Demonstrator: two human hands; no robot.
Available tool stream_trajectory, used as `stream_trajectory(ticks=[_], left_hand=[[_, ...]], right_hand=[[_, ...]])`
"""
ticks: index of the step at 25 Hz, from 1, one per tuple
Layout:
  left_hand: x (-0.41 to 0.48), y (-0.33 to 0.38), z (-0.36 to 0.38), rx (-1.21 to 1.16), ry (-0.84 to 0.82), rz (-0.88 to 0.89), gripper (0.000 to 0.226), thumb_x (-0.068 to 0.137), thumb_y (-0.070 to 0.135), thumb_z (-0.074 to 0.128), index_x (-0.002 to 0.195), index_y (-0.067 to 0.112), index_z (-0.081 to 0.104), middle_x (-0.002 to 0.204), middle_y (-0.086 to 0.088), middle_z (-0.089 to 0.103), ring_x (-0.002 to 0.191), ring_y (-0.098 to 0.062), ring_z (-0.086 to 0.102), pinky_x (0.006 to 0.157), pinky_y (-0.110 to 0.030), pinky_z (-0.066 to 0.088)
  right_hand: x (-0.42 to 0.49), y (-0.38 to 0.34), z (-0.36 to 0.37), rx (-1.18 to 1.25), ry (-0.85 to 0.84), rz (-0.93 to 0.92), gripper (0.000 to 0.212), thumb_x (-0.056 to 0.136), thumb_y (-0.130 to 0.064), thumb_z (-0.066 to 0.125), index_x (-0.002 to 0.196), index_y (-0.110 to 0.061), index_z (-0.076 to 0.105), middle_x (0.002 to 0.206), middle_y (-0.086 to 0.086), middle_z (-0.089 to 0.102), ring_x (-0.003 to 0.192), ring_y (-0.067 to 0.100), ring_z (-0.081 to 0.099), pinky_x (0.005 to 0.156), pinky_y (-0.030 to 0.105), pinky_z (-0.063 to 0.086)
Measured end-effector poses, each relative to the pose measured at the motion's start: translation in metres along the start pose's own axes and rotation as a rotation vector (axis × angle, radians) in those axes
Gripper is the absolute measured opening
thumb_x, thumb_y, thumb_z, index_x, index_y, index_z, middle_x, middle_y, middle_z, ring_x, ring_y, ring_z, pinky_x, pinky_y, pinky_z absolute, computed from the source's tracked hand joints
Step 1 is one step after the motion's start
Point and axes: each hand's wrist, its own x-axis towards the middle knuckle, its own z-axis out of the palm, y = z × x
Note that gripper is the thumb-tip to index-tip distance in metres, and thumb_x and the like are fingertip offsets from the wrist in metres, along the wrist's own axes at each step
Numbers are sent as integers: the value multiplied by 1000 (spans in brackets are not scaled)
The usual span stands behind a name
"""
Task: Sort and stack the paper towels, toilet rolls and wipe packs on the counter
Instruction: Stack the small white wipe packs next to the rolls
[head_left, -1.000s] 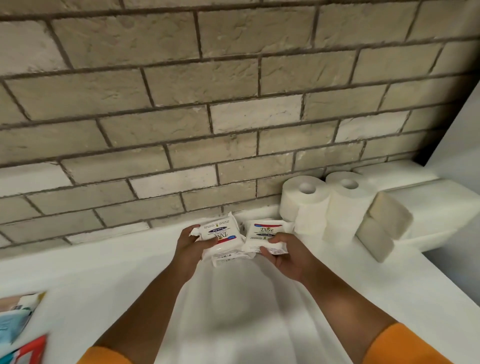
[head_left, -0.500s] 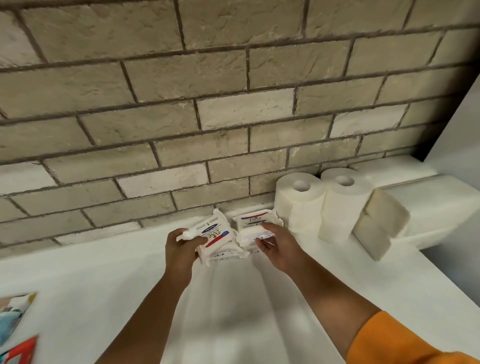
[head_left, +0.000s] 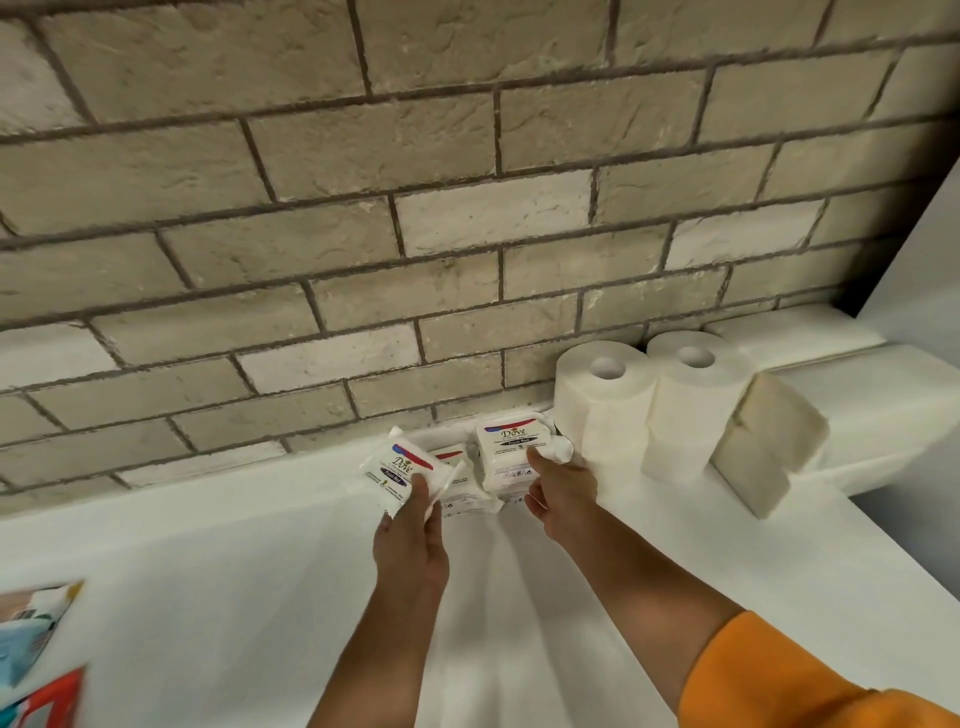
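Pinching one wipe pack (head_left: 400, 470) by its near corner in the left hand (head_left: 410, 535), thumb on top and fingers beneath, tilted and lifted clear of the counter (head_left: 234, 571). Meeting the taller wipe stack (head_left: 506, 449) with the right hand (head_left: 561, 493), back against the brick wall (head_left: 467, 208) and just beside the toilet rolls (head_left: 605, 410); hard to say from this angle whether gripping it or only pressing, forefinger laid across the top face. Between the two, lying flat and touching the stack, a lower pack (head_left: 460, 491). Judged mid-step: gathering the wipes into one squared pile. To do it well, level the held pack first, line up its long edges with the pile beneath, lower it flat rather than corner-first, and release only once seated. Brace the stack with the right hand during the lowering, against sliding on slick wrappers. Avoid nudging the rolls, upright and touching each other. Leave the beige paper towel bundles (head_left: 769, 441) further right alone for now.
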Motion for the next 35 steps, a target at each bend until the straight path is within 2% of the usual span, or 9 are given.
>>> stream_trajectory(ticks=[7,10,13,16,19,24,26,29,35], left_hand=[[1,-4,12,494,-62,-264,52,93,55,56,105,5,67,97,-13,71,88,-31,67,68,-33,49],[-5,-9,-15,722,200,261,46,96,46,57,79,4,65,75,-12,68,74,-35,66,56,-28,43],[11,6,-37,769,478,500,43,90,44,67,115,10,61,112,-13,62,111,-37,56,90,-42,45],[27,20,-35,654,208,255,49,85,43,73,126,19,61,117,0,65,111,-25,61,104,-44,47],[27,20,-22,866,79,401,22,84,25,76,106,25,69,101,6,73,98,-18,69,90,-33,54],[22,12,-4,1051,-30,488,30,85,28,79,111,25,66,98,11,70,82,3,61,58,-3,41],[27,7,-4,1067,-6,517,32,84,36,78,112,22,69,101,9,71,83,-1,62,63,-4,45],[30,0,-3,1071,36,564,43,76,52,75,108,24,73,101,6,74,94,-14,67,84,-34,59],[27,-8,4,998,74,495,49,84,36,78,124,16,61,114,-5,71,101,-25,66,79,-30,52]], right_hand=[[2,0,-5,-65,-40,54,33,88,-21,81,117,-13,67,97,6,70,81,21,65,63,33,54],[4,-1,-5,-82,-43,56,31,88,-24,80,114,-14,66,97,7,69,82,22,63,69,36,56],[8,1,-5,-91,-43,59,28,89,-24,79,112,-15,65,95,5,68,82,21,61,76,39,56],[9,3,-5,-106,-35,53,25,90,-26,78,110,-16,66,95,5,68,81,20,61,78,40,56],[11,5,-5,-104,-39,35,23,91,-24,77,111,-16,66,90,4,68,76,19,59,70,37,56],[20,8,-6,-64,-34,4,30,91,-18,77,118,-10,66,83,9,67,68,19,61,66,33,60],[22,10,-7,-48,-36,15,32,91,-18,77,120,-11,66,96,12,70,78,21,66,66,32,62],[26,13,-5,-7,-13,42,44,88,-18,81,125,-8,61,109,15,72,90,24,70,64,34,64],[32,20,-5,51,39,134,79,73,-29,93,132,-12,44,118,17,69,98,30,71,66,39,65]])
